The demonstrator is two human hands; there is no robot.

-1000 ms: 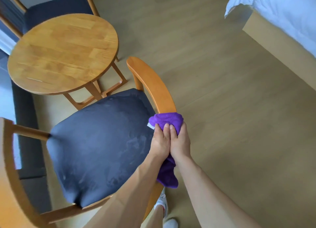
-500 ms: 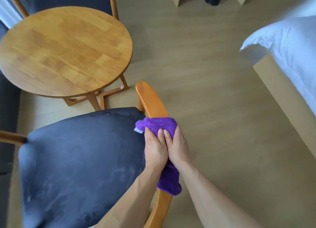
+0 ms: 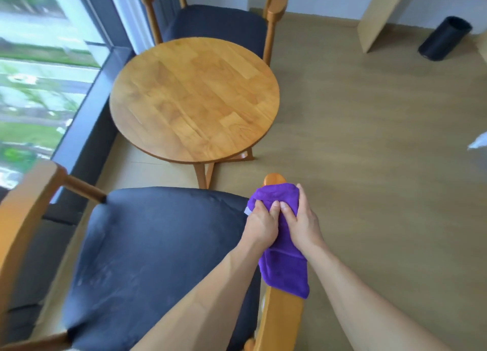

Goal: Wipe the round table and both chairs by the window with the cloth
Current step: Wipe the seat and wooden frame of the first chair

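Note:
A purple cloth (image 3: 286,266) is wrapped over the right wooden armrest (image 3: 284,321) of the near chair, whose dark seat cushion (image 3: 158,253) fills the lower left. My left hand (image 3: 261,226) and my right hand (image 3: 303,224) press side by side on the cloth near the armrest's front tip. The round wooden table (image 3: 193,97) stands just beyond the chair. Behind it is the second chair (image 3: 216,24) with a dark seat and wooden arms.
A large window (image 3: 39,68) with a dark frame runs along the left. A black cylindrical bin (image 3: 445,38) lies beside a pale wooden panel (image 3: 382,13) at the far right. Bare wood floor (image 3: 369,153) spreads to the right.
Both hands have slid the cloth forward along the armrest toward its front tip. My view has lifted, bringing the window and far chair into sight.

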